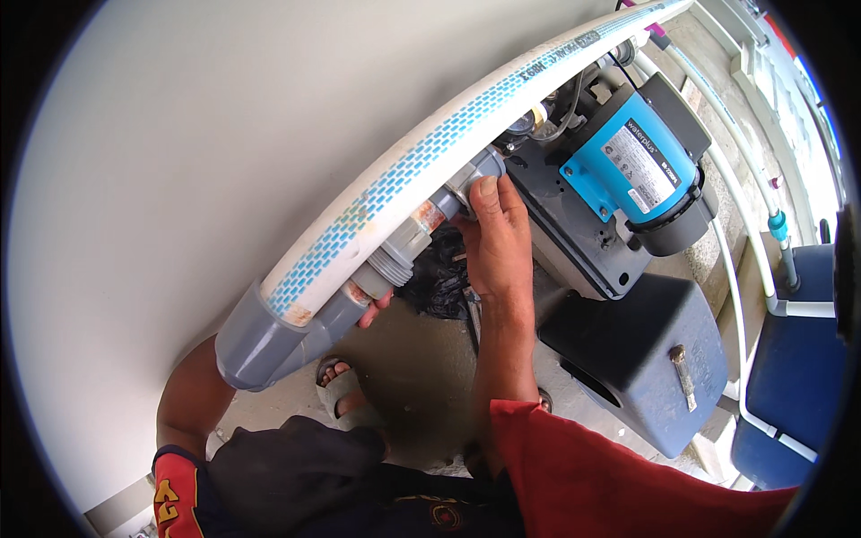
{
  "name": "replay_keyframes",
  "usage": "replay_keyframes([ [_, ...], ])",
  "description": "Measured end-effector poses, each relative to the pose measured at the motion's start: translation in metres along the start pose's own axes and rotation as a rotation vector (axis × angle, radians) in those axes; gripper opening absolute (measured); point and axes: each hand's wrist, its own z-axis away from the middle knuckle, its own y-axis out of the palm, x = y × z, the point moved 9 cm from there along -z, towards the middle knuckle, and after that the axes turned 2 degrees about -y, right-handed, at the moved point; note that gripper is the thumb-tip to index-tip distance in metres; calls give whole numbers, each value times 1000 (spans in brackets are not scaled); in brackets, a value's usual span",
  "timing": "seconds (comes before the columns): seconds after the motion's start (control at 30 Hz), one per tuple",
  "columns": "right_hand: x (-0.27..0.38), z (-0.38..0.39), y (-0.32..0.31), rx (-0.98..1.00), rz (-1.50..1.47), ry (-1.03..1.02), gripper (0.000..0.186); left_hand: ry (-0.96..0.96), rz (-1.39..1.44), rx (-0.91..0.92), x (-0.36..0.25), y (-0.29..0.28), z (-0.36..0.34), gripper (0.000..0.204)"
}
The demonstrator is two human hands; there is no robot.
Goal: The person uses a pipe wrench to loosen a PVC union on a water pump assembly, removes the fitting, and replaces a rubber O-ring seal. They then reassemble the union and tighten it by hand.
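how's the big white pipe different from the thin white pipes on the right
The big white pipe is thick and carries a blue brick-like pattern; the thin white pipes are slim and plain. The big one runs along the wall, ending in a grey elbow fitting; the thin ones run beside the blue pump. Both are white and round.

pump (pixel 632 161) right of pipe (pixel 430 152), tank (pixel 646 359) below pump

Your left hand (pixel 375 309) is mostly hidden behind the grey pipe fitting (pixel 296 336) (only fingertips show). Pump (pixel 628 166) label too small to tell; white pipe (pixel 430 152) runs off the top edge.
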Motion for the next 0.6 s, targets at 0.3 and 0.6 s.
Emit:
replay_keyframes([
  [0.3, -3, 2, -3, 10, -8, -15, 46, -23, 100, 365, 22, 10, -12, 64],
  [0.6, -27, 0, -26, -44, -158, 14, 31, -56, -45, 391, 38, 27, 0, 78],
])
